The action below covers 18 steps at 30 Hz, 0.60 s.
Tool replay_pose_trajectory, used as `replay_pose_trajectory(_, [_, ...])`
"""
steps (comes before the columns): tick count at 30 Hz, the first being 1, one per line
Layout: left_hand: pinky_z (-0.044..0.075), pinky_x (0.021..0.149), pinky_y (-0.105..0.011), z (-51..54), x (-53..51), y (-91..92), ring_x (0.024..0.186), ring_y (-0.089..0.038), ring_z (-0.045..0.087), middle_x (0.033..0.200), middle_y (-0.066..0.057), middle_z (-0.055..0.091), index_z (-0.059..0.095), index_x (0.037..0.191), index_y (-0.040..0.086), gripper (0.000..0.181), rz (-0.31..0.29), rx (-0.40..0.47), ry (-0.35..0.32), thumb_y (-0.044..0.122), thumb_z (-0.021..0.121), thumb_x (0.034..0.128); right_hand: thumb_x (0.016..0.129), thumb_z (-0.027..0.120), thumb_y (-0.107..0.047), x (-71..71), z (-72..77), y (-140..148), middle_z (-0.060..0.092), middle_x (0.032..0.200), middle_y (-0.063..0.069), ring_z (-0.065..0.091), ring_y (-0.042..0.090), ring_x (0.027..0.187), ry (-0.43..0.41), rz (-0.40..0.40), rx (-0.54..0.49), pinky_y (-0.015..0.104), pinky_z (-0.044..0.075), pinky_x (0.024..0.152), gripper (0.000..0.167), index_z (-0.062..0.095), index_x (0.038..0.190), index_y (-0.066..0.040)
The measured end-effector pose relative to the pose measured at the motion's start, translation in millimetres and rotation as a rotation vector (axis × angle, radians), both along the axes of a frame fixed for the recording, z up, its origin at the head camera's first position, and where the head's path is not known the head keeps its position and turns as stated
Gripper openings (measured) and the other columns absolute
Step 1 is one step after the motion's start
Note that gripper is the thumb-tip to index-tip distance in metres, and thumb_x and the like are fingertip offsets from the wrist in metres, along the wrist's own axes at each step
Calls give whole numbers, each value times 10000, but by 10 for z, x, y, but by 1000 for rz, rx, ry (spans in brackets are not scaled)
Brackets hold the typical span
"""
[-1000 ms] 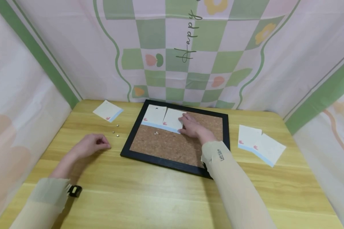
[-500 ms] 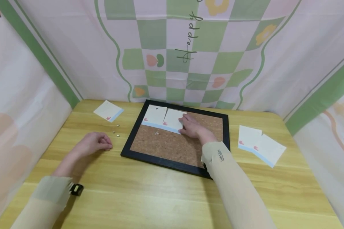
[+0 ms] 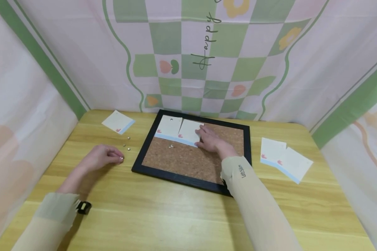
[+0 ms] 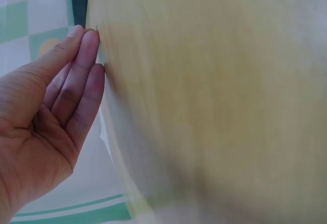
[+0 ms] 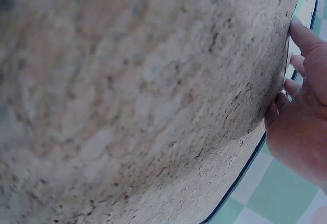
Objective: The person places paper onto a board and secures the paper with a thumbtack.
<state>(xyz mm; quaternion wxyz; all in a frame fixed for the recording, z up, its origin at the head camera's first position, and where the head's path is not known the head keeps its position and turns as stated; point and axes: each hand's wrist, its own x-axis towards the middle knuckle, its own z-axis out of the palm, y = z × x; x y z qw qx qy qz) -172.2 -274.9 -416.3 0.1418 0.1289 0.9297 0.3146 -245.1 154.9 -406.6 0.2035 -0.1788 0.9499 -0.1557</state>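
In the head view, a black-framed cork board [image 3: 188,160] lies on the table. Side by side along its far left part are a card with a tack in it [image 3: 169,126] and a second white card [image 3: 188,130]. My right hand [image 3: 209,138] rests on the right edge of that second card, thumb and fingers spread. Left of the board, my left hand [image 3: 102,158] pinches a small silver thumbtack [image 3: 122,158] between thumb and fingertips. In the left wrist view the left fingers [image 4: 84,55] meet the thumb, and the tack is hidden there.
Several loose silver tacks [image 3: 128,149] lie just beyond my left hand. One white card [image 3: 117,122] is at the far left of the table. Two overlapping cards [image 3: 286,158] lie right of the board. Small whitish bits [image 3: 171,146] sit on the cork.
My left hand has shifted slightly right, and a shiny tack now shows at its fingertips. The right hand stays on the second card.
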Motion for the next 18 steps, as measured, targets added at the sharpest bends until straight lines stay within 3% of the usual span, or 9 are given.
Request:
replay_pose_trajectory(7, [600, 762, -251, 3, -22, 7, 790, -109, 727, 906, -61, 781, 753, 1017, 58, 185, 12, 43, -40, 213, 683, 945, 1052, 493, -312, 1, 2, -4, 33, 1687, 177, 3, 359, 1569, 1, -4, 1, 517, 69, 1277, 628, 246, 1578, -73])
replay_pose_trajectory(18, [584, 671, -208, 2, -26, 52, 718, -98, 690, 801, -8, 740, 731, 907, 67, 182, 14, 0, -68, 239, 684, 946, 1057, 481, -310, 27, 28, 2, 4, 1692, 159, -25, 348, 1570, -22, -9, -10, 527, 64, 1274, 633, 220, 1589, -87])
